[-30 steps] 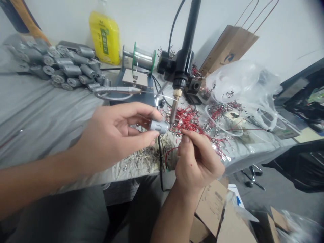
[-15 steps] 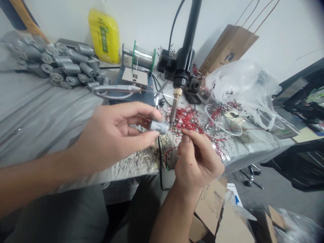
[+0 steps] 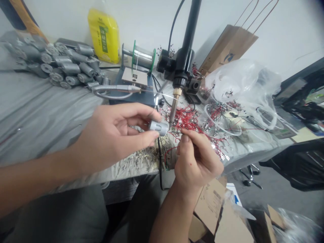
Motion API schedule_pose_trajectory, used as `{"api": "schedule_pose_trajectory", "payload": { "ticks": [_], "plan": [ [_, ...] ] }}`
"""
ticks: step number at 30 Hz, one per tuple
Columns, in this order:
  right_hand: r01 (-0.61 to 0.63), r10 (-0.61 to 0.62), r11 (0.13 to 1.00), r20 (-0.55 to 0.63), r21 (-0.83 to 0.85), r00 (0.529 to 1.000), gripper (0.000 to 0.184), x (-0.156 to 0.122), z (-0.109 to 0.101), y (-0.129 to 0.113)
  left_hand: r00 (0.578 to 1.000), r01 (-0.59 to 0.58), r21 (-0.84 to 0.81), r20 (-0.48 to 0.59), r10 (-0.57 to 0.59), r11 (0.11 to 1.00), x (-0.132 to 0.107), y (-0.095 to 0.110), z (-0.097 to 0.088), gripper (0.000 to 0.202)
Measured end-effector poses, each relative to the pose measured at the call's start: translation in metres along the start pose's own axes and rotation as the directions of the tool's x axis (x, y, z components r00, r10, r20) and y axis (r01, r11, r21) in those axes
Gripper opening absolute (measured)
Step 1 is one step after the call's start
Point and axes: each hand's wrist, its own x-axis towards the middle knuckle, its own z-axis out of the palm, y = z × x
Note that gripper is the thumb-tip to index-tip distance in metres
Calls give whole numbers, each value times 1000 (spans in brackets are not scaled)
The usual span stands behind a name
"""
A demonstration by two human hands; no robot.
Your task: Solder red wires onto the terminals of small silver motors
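Note:
Between the thumb and fingers of my left hand (image 3: 118, 131) is a small silver electric motor (image 3: 159, 128), lying on its side with its end turned right. My right hand (image 3: 196, 155) pinches a thin wire piece beside that end; a red wire (image 3: 174, 135) shows there, though its exact shape is too small to make out. Just above the motor's end hangs the tip of a soldering iron (image 3: 173, 113), held by a black stand (image 3: 183, 65). I cannot tell whether tip and motor touch. A strand of solder runs from a flexible metal feed tube (image 3: 113, 88) toward the iron.
Many silver motors (image 3: 71, 69) are piled at the back left, near a yellow packet (image 3: 104, 37). A solder spool (image 3: 143, 56) sits on the feeder. Red wires (image 3: 186, 119) lie heaped behind my right hand, with a plastic bag (image 3: 243, 81) and paper bag (image 3: 227, 47) beyond.
The motor has rolled slightly in my left fingers, so its side slot faces differently. Both hands otherwise stay almost in place by the iron's tip.

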Motion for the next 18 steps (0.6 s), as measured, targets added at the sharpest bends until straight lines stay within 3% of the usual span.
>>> {"api": "schedule_pose_trajectory", "payload": {
  "ticks": [18],
  "plan": [
    [0,1,1000,-24,3,1000,23,-1,2,0,1000,29,5,-10,-29,1000,-1,-1,0,19]
  ]
}}
